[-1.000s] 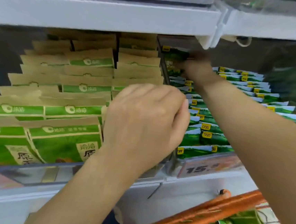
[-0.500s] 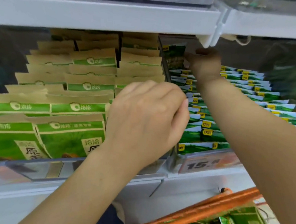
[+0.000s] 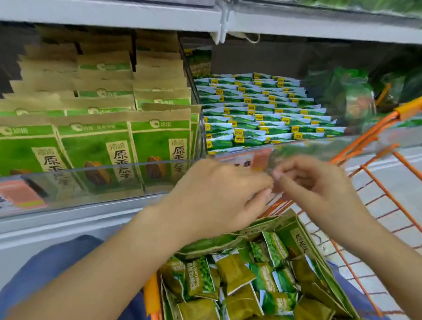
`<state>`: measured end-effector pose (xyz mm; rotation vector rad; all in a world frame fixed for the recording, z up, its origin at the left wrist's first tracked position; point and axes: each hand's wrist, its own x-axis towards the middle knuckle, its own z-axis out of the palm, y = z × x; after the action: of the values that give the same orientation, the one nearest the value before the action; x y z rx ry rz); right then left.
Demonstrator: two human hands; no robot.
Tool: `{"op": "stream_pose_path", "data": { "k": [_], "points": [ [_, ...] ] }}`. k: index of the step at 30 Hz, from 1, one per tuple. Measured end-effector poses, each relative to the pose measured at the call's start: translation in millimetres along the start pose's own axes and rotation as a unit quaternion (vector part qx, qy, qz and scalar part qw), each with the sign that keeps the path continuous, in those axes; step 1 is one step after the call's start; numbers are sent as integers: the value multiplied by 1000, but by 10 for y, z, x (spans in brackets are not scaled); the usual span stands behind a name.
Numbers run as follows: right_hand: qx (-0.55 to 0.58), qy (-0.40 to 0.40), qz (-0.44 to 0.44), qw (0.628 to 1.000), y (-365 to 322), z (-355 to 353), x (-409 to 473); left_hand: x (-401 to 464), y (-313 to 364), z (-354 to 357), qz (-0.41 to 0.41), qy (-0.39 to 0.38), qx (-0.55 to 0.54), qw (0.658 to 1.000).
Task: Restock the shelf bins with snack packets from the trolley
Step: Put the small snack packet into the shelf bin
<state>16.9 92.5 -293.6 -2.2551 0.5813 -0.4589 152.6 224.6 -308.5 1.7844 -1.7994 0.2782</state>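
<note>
My left hand (image 3: 217, 194) and my right hand (image 3: 315, 188) hover side by side over the near end of the orange trolley (image 3: 375, 160), fingertips almost meeting. Both have loosely curled fingers and I see no packet in either. They sit just in front of the clear bin front (image 3: 306, 146) that holds rows of small green-and-white packets (image 3: 260, 113) with yellow tags. Below my hands the trolley is heaped with small green and olive snack packets (image 3: 257, 283). A few larger brown-and-green packets (image 3: 297, 240) stand along its side.
To the left, a clear bin (image 3: 105, 175) holds upright brown-and-green seed packets (image 3: 95, 146). Price labels (image 3: 2, 199) run along the shelf edge. A white upper shelf (image 3: 103, 10) overhangs the bins. Blurred green bags (image 3: 350, 96) lie at right.
My right hand has pulled back out of the depths of the green-and-white packet bin. My left hand has come off the bin divider. Both dropped to the trolley, and the view tilted down.
</note>
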Motion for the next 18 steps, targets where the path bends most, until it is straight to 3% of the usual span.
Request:
{"op": "stream_pose_path", "data": {
  "k": [2,4,7,10,13,16,18],
  "points": [
    [-159,-113,37,980,138,106,-180,-25,20,80,-1,-45,-10,999],
    [-302,-254,68,916,255,300,-289,-47,7,93,-10,-54,-30,998],
    [-356,-387,143,838,402,654,-414,-70,-68,45,-56,-63,-56,995],
    [-373,-422,179,807,536,897,-501,-73,-165,7,-143,-89,-114,979],
    [-326,-379,200,843,577,984,-521,-76,-191,-18,-176,-92,-138,970],
    [-177,-316,251,898,516,1002,-480,-87,-169,-39,-175,-92,-138,971],
    [-60,-293,290,909,440,902,-454,-84,-154,-41,-163,-86,-141,973]
  ]
}}
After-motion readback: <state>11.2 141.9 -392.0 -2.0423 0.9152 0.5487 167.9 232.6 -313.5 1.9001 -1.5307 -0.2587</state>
